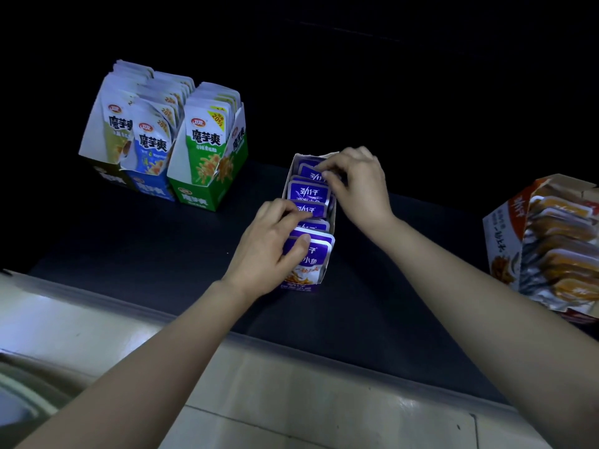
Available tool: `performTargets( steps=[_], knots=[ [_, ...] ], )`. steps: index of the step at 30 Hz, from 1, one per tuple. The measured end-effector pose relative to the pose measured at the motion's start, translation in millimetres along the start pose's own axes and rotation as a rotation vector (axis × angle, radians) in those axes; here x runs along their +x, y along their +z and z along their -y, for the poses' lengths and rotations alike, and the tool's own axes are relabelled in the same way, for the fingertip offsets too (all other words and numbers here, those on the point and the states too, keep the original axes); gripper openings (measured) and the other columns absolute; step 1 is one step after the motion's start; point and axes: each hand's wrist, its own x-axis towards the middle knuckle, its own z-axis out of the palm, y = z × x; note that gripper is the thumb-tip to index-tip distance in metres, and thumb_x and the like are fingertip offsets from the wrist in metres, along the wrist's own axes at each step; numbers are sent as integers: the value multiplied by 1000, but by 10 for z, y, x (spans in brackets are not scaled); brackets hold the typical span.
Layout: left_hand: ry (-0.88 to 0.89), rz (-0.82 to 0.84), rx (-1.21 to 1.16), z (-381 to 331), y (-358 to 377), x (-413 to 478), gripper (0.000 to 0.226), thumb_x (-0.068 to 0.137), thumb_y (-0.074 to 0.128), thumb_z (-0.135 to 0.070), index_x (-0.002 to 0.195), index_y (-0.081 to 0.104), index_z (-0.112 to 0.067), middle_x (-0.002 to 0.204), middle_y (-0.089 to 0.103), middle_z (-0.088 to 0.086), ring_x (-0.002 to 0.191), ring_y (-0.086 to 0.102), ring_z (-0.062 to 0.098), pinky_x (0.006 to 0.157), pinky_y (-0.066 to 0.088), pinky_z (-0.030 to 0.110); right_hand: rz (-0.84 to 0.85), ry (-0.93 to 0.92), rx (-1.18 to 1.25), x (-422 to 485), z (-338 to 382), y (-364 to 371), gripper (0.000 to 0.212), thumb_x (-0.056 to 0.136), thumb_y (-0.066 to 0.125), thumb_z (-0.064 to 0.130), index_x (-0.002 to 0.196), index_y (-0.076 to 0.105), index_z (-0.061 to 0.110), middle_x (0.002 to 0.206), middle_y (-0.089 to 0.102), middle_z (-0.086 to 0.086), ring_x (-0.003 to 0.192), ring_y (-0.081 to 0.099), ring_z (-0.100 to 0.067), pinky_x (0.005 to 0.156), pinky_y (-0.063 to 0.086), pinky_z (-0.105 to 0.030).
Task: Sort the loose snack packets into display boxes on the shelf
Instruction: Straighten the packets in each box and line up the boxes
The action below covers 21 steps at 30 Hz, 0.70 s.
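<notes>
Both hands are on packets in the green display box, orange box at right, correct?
No: head view shows left hand and right hand on packets in the purple display box, not the green display box. Orange box is at right.

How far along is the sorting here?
Done: the green box, blue box and orange box stand filled. In hand: left hand and right hand pinch purple packets inside the purple box. Left: no loose packets visible; likely only tidying this row.

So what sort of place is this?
Likely a shop shelf: an open green cardboard display box of white snack packets, a narrow cardboard box of purple snack packets, a dark shelf board.
</notes>
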Motion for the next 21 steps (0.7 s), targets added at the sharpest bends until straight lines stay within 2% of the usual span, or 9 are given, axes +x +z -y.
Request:
performTargets(
  steps=[3,5,11,13,17,19,21],
  knots=[
    [-2,3,-7,-2,-2,0,51,95,40,-44,130,57,-11,122,50,-1,115,41,7,90,38,21,53,54,-8,65,33,-1,23,94,62,23,114,67,12,112,66,-9,108,59,-17,83,51,-31],
    [-1,0,-9,-8,2,4,51,95,40,-44,129,58,-11,121,50,0,114,42,8,90,38,22,70,23,-38,88,54,4,25,95,61,25,116,67,13,114,67,-9,109,62,-17,83,54,-33],
    [-1,0,-11,-16,-4,-1,51,94,40,-44,129,58,-10,121,50,0,114,40,6,90,36,18,96,-20,-78,117,69,-9,28,95,61,20,120,65,8,119,67,-10,115,60,-21,90,52,-36],
    [-1,2,-9,-17,-5,2,52,94,39,-44,129,58,-10,122,50,-1,113,39,4,90,33,13,86,-81,-109,115,81,-40,26,93,63,16,117,67,7,114,68,-10,110,61,-23,90,52,-40],
    [4,-2,-1,-12,-13,-8,51,95,39,-44,130,58,-11,122,50,-2,113,36,0,90,30,6,-35,-109,-54,-20,76,-100,21,88,68,16,108,67,8,104,67,-7,99,60,-20,81,48,-31],
    [4,-5,-4,-11,-16,-16,51,95,40,-43,129,59,-11,121,50,-2,113,37,1,90,30,5,38,-109,-96,-123,69,-60,25,86,71,19,108,69,8,106,69,-7,100,60,-23,84,48,-36],
    [6,-4,-12,-13,-17,-19,49,95,41,-42,129,59,-11,121,50,-2,113,38,2,91,29,4,139,-72,-138,-184,62,-29,37,84,74,25,116,67,9,114,68,-7,106,58,-25,89,41,-35]
  ],
)
